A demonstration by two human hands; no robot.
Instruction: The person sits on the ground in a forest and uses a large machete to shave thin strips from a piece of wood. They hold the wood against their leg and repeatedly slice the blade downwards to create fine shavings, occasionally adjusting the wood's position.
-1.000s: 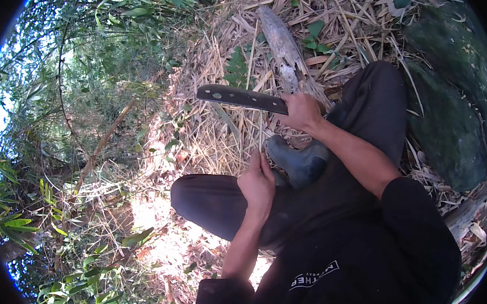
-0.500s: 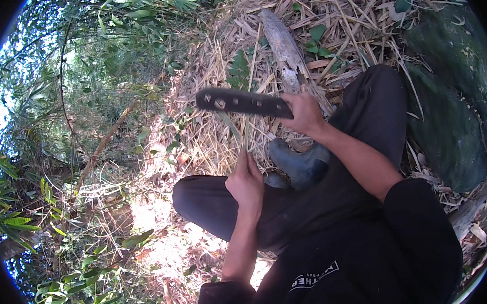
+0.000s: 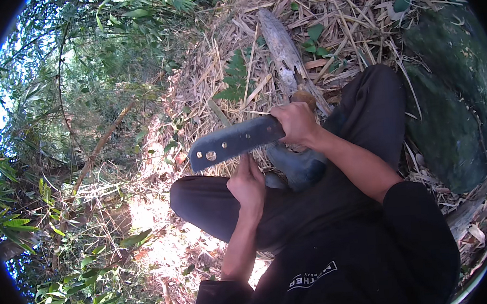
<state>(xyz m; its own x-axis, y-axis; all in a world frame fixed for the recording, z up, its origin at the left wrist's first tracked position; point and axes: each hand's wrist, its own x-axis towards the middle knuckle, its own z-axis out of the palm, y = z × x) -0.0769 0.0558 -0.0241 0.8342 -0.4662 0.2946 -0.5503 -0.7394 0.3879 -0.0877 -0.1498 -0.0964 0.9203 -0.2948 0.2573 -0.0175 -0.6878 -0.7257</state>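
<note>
"Where's our knife?"
"Clasped in our right hand, its blade hiding most of the strip our left hand pinches on its near side."
"And around the knife?"
"Boot on its near side, log beyond it, dry litter beneath."

The big knife is dark grey with pale dots. The boot is blue-grey, the pants black, the dry leaves tan.
</note>
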